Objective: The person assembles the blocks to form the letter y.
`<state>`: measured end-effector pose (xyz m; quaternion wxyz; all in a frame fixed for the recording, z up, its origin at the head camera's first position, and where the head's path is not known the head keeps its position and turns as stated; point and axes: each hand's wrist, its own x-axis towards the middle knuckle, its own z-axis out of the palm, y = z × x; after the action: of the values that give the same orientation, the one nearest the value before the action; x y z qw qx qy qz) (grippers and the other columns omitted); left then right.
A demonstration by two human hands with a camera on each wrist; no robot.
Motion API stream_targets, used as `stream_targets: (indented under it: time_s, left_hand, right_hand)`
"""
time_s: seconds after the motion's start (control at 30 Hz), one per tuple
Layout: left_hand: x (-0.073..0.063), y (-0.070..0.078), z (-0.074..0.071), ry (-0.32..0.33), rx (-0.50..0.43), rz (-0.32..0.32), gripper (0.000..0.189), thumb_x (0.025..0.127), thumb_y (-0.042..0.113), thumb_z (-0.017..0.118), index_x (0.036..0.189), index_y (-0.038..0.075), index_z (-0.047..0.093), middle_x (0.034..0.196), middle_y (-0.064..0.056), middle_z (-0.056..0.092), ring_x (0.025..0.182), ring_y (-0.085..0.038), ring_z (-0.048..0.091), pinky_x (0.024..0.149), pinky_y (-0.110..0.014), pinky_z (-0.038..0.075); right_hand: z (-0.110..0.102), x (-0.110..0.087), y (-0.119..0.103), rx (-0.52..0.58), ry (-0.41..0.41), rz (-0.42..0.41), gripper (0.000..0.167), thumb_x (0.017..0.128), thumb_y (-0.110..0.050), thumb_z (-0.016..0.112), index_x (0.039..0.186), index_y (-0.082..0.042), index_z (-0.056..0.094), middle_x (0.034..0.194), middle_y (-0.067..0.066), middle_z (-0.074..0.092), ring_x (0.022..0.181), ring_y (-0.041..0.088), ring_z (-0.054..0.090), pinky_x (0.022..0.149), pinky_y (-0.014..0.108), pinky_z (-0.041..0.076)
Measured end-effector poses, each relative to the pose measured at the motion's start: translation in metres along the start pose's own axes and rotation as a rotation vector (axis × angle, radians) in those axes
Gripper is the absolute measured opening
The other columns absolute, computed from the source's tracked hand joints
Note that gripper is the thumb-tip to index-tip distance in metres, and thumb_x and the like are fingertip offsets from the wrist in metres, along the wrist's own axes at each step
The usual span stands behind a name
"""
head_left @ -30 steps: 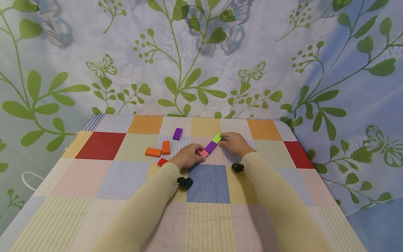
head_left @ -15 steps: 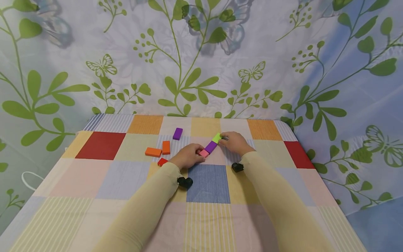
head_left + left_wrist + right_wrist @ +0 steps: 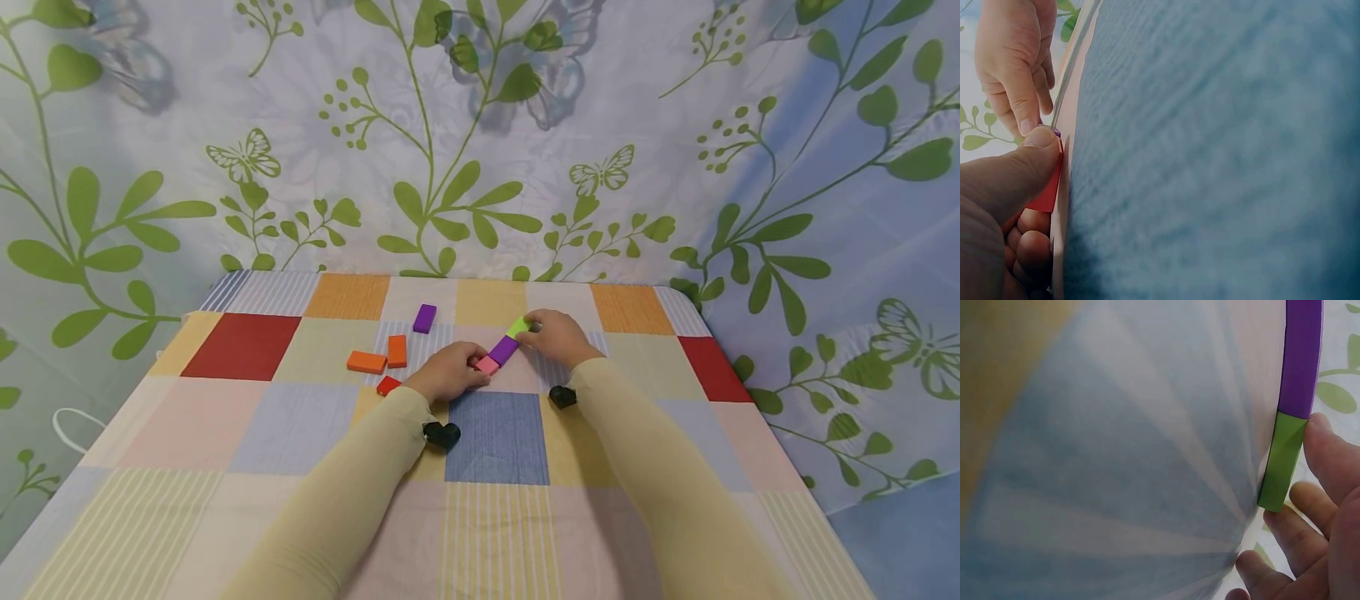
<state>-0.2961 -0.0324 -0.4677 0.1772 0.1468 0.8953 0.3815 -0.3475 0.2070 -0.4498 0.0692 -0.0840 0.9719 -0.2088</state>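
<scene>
Three small rectangular blocks make a slanting row on the table in the head view: a pink block point(image 3: 487, 365), a purple block point(image 3: 503, 350) and a lime-green block point(image 3: 517, 327), end to end. My left hand point(image 3: 450, 372) pinches the pink block at the near end, thumb over it and fingers below in the left wrist view, where the block point(image 3: 1050, 184) looks red-pink. At the far end, my right hand point(image 3: 558, 337) holds the green block point(image 3: 1282, 462), its thumb by the joint with the purple block point(image 3: 1301, 356) and a fingertip at the outer end.
Left of the hands lie another purple block point(image 3: 424, 318), two orange blocks point(image 3: 367, 362) and a red block point(image 3: 387, 385), partly behind the left sleeve. A patchwork cloth point(image 3: 495, 437) covers the table. Behind it hangs a leaf-printed curtain point(image 3: 300, 108).
My right hand has shifted very slightly up and to the left at the green block. The left hand and the loose blocks stay as they were.
</scene>
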Motion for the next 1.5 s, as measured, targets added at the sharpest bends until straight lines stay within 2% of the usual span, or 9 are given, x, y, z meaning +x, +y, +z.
stream_targets:
  time_s: [0.27, 0.57, 0.77, 0.9, 1.13, 1.3, 1.5]
  left_hand:
    - [-0.0004, 0.0016, -0.0007, -0.003, -0.007, 0.004, 0.042, 0.098, 0.029, 0.076, 0.134, 0.012, 0.067, 0.112, -0.004, 0.065, 0.104, -0.024, 0.059, 0.098, -0.039, 0.05]
    - [0.0004, 0.0012, -0.0016, -0.006, -0.001, 0.011, 0.042, 0.098, 0.029, 0.076, 0.135, 0.011, 0.066, 0.112, -0.004, 0.065, 0.104, -0.024, 0.059, 0.098, -0.039, 0.05]
    - [0.0008, 0.0008, -0.0012, -0.009, 0.003, 0.009, 0.043, 0.098, 0.029, 0.076, 0.135, 0.011, 0.066, 0.112, -0.004, 0.065, 0.104, -0.024, 0.059, 0.098, -0.039, 0.05]
    - [0.0014, 0.0004, -0.0006, -0.008, 0.007, 0.009, 0.043, 0.098, 0.03, 0.076, 0.135, 0.012, 0.066, 0.112, -0.004, 0.065, 0.104, -0.024, 0.059, 0.097, -0.039, 0.05]
    - [0.0014, 0.0003, -0.0013, -0.012, 0.006, 0.005, 0.042, 0.098, 0.03, 0.076, 0.135, 0.012, 0.066, 0.112, -0.004, 0.064, 0.104, -0.024, 0.059, 0.097, -0.039, 0.05]
    - [0.0011, 0.0013, -0.0019, -0.013, -0.002, 0.001, 0.043, 0.097, 0.03, 0.076, 0.135, 0.012, 0.066, 0.112, -0.004, 0.064, 0.105, -0.024, 0.059, 0.098, -0.039, 0.05]
    - [0.0017, 0.0009, -0.0019, -0.011, -0.001, 0.005, 0.042, 0.097, 0.03, 0.077, 0.134, 0.012, 0.066, 0.111, -0.004, 0.065, 0.103, -0.023, 0.059, 0.098, -0.038, 0.05]
  right_hand:
    - [0.0008, 0.0049, -0.0006, -0.027, -0.045, 0.004, 0.059, 0.102, -0.038, 0.068, 0.152, -0.01, 0.056, 0.156, 0.015, 0.055, 0.147, 0.037, 0.049, 0.122, 0.053, 0.038]
    - [-0.0001, 0.007, -0.002, -0.005, -0.064, 0.017, 0.058, 0.102, -0.036, 0.068, 0.153, -0.011, 0.055, 0.157, 0.015, 0.055, 0.144, 0.036, 0.052, 0.121, 0.053, 0.039]
    - [-0.0014, 0.0062, -0.0033, -0.004, -0.094, 0.005, 0.058, 0.104, -0.035, 0.065, 0.156, -0.014, 0.052, 0.16, 0.015, 0.052, 0.148, 0.037, 0.048, 0.123, 0.054, 0.037]
    - [-0.002, 0.0062, -0.0031, -0.001, -0.107, -0.013, 0.057, 0.104, -0.033, 0.064, 0.157, -0.016, 0.05, 0.16, 0.015, 0.051, 0.146, 0.036, 0.05, 0.122, 0.054, 0.038]
    - [-0.0026, 0.006, -0.004, -0.022, -0.119, -0.011, 0.056, 0.105, -0.033, 0.063, 0.157, -0.018, 0.05, 0.159, 0.015, 0.052, 0.133, 0.032, 0.057, 0.117, 0.053, 0.043]
    - [-0.004, 0.0075, -0.0042, -0.044, -0.125, -0.022, 0.055, 0.105, -0.032, 0.062, 0.157, -0.017, 0.051, 0.159, 0.015, 0.052, 0.141, 0.034, 0.053, 0.12, 0.054, 0.04]
    - [-0.0048, 0.0095, -0.0033, -0.054, -0.146, -0.058, 0.053, 0.106, -0.026, 0.06, 0.157, -0.018, 0.051, 0.158, 0.015, 0.053, 0.138, 0.034, 0.055, 0.12, 0.053, 0.04]
